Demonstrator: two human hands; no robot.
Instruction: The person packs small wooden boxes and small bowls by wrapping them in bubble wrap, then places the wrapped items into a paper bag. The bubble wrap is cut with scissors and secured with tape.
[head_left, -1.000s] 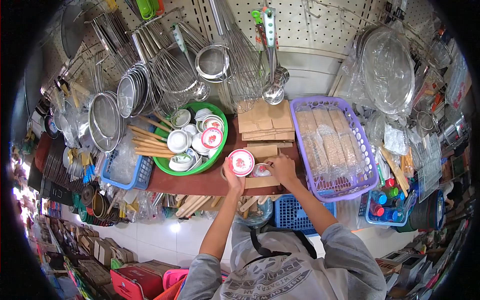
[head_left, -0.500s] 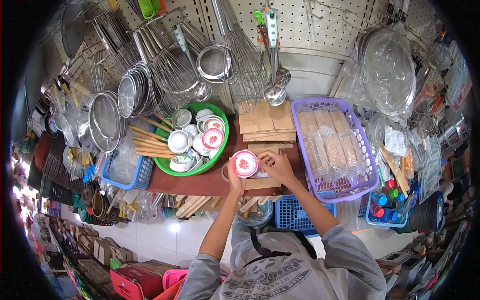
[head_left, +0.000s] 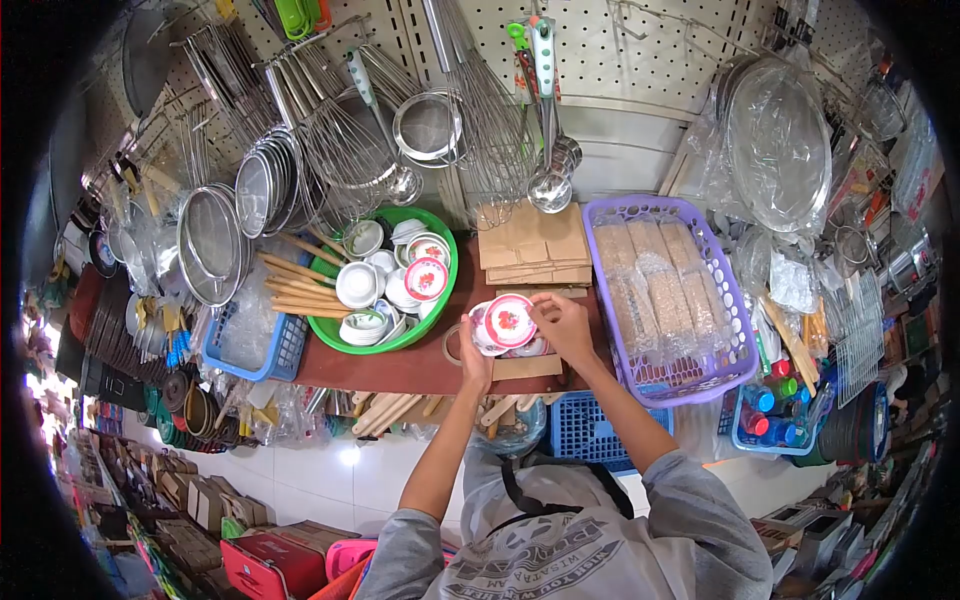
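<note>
My left hand is closed on a small white dish, its fingers at the dish's left edge. A second small dish, with a red rim and a red flower pattern, overlaps it on the right. My right hand pinches this patterned dish at its right edge. Below the hands, more patterned dishes show partly over brown cardboard. To the left, a green basin holds white bowls and several red-patterned dishes.
Stacked brown cardboard lies behind the hands. A purple basket of bubble-wrapped packs stands at the right. Wooden-handled tools lean beside the basin, above a blue basket. Whisks and ladles hang overhead. A tape roll lies near my left hand.
The red-rimmed dish has moved right with my right hand, now gripping its edge. Another dish has come into view beneath it in my left hand.
</note>
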